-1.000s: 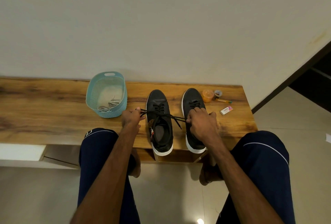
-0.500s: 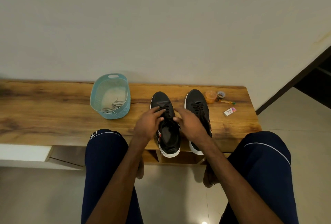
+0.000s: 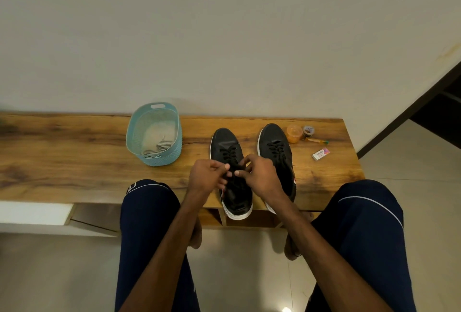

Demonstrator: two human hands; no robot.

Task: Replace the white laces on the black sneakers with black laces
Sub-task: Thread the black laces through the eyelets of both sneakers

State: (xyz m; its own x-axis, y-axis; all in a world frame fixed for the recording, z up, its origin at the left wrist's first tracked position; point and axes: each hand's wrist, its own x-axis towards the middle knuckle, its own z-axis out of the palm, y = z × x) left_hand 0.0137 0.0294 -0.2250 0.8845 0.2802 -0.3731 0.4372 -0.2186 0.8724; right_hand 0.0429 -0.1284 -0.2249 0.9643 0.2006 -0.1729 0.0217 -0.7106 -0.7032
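Hands drew together. A second ago the left hand [image 3: 208, 177] and right hand [image 3: 262, 177] were spread wide, stretching the black lace [image 3: 230, 154] taut sideways. Half a second ago both lay flatter on the left sneaker [image 3: 225, 139]. Now the fingers are curled, fingertips nearly touching, each hand pinching lace. The taut span between them is gone.

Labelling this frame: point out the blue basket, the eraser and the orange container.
blue basket [image 3: 162, 160], head view, near outer wall
eraser [image 3: 320, 154], head view, top face
orange container [image 3: 293, 133], head view, lid

Dim warm light, wide-angle bending, floor glare.
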